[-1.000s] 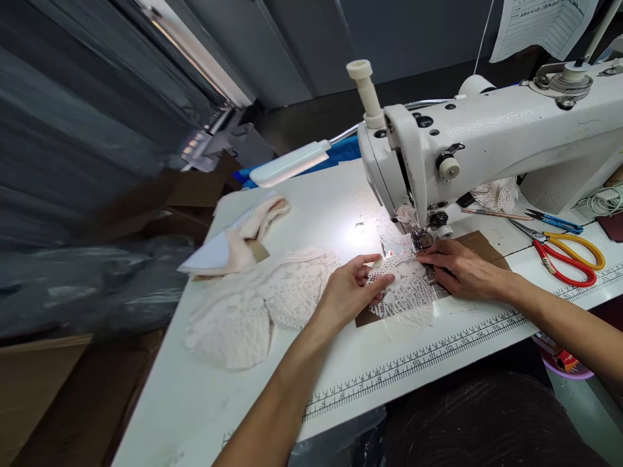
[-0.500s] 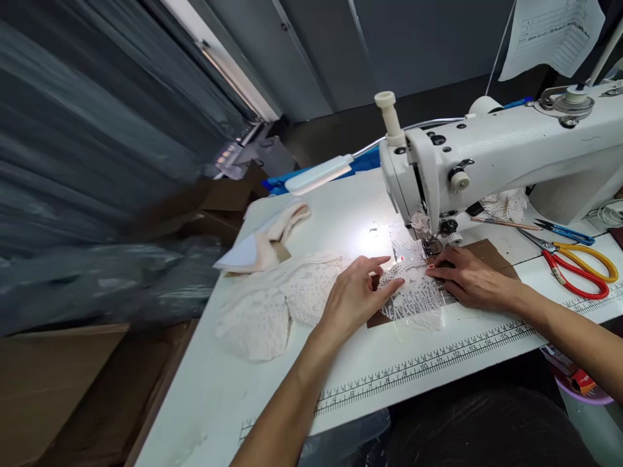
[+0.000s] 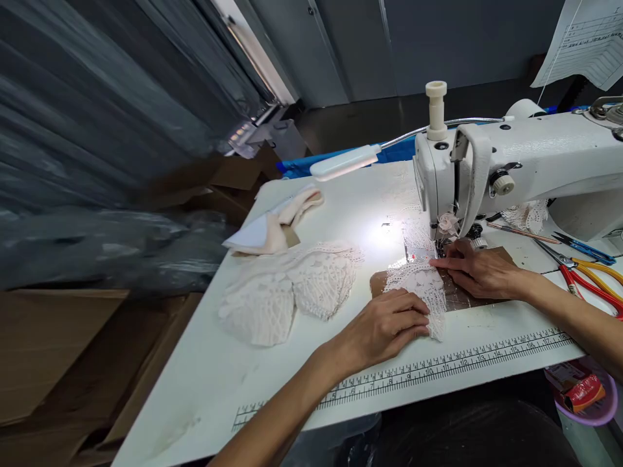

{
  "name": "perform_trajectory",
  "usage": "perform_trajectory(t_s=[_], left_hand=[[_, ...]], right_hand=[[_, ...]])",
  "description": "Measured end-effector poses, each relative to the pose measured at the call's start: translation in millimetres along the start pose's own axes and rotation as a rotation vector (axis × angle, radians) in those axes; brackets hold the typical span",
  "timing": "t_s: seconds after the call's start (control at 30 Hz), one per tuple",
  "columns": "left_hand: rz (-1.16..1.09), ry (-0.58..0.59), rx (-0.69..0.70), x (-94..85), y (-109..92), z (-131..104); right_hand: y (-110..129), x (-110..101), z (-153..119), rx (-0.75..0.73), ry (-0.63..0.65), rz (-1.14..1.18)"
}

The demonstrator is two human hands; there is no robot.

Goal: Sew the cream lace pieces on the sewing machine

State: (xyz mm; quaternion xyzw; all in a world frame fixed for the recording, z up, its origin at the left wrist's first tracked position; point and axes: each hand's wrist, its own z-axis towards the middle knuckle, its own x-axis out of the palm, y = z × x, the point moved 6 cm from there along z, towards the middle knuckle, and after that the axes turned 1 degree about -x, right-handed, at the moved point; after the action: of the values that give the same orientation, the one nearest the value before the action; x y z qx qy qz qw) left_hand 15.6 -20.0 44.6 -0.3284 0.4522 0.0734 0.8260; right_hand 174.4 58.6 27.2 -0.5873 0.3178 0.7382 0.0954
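Observation:
A white lace piece (image 3: 417,282) lies partly under the needle area of a white sewing machine (image 3: 440,181), over a brown board (image 3: 378,283). My left hand (image 3: 392,324) rests palm down on its lower left part, fingers close together and laid across the lace; the thumb is hidden. Beside the presser foot is my right hand (image 3: 479,269), its index finger stretched out to the lace's upper right edge and the other fingers bent over the board. Another white lace piece (image 3: 292,285) lies on the table to the left.
Folded cream fabric (image 3: 275,227) lies at the table's far left. A lamp (image 3: 345,162) lights the sewing area. Scissors with red and yellow handles (image 3: 591,279) and blue snips (image 3: 584,248) lie at right. A printed ruler (image 3: 428,373) follows the front edge. Cardboard boxes (image 3: 63,344) stand left.
My left hand has moved down and lies flatter on the lace; before, its thumb and fingers were spread. My right hand stays by the presser foot. The view has shifted left.

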Motion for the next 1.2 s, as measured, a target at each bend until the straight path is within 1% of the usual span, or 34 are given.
perform_trajectory(t_s=[0.1,0.2,0.27,0.37,0.43,0.5,0.63,0.77,0.83,0.93,1.03,1.2], left_hand=[[-0.035,0.012,-0.023,-3.1,0,-1],[-0.038,-0.003,-0.039,-6.3,-2,1],[-0.023,-0.052,-0.023,-7.3,-4,1],[0.010,-0.139,0.053,-6.4,-9,0],[0.035,-0.166,0.085,-4.6,-11,0],[0.052,-0.172,0.104,-2.8,-12,-1],[0.080,-0.155,0.162,1.5,-13,-2],[0.114,-0.145,0.166,5.5,-12,-5],[0.113,-0.148,0.171,5.9,-12,-7],[0.108,-0.159,0.179,4.6,-12,-8],[0.077,-0.181,0.174,2.4,-12,-8],[0.079,-0.191,0.161,2.6,-11,-8]], right_hand=[[4,7,5,0.001,0.027,-0.121],[6,9,6,-0.003,0.019,-0.145],[4,7,4,-0.001,-0.003,-0.099],[1,5,-1,-0.011,-0.037,-0.016],[3,7,-2,-0.038,-0.043,-0.030],[6,11,-2,-0.042,-0.043,-0.092],[14,18,1,0.044,-0.033,-0.202],[16,15,1,0.086,-0.026,-0.181],[13,11,-2,0.069,-0.052,-0.109],[10,7,-6,0.000,-0.095,0.001],[9,9,-9,-0.045,-0.111,-0.011],[10,15,-8,-0.029,-0.094,-0.042]])
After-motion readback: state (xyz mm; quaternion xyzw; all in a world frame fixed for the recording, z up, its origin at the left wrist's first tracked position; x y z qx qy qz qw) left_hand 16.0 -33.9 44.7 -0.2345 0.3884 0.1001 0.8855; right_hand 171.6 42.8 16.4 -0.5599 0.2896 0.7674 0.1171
